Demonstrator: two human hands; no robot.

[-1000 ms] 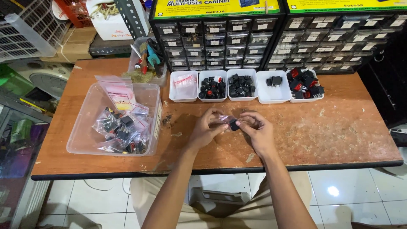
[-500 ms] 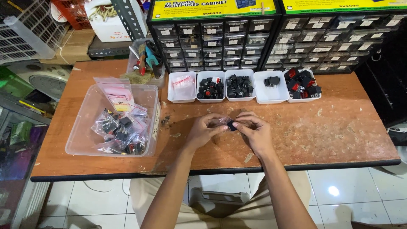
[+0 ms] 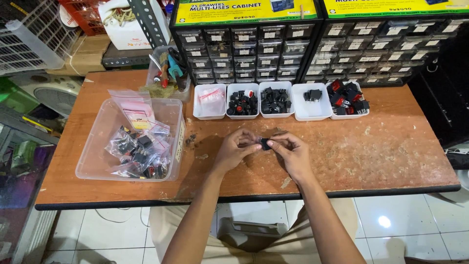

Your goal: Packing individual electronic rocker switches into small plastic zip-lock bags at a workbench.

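In the head view, the left hand [image 3: 233,152] and right hand [image 3: 291,155] each held a pinching grip on a small black switch [image 3: 265,143] just above the desk [image 3: 391,156]; it looked light, rigid, smooth, best gripped by its flat sides.

head view, looking down, table [image 3: 391,156] near

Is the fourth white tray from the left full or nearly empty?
Nearly empty: the fourth white tray holds only a couple of black parts, with bare white floor around them.
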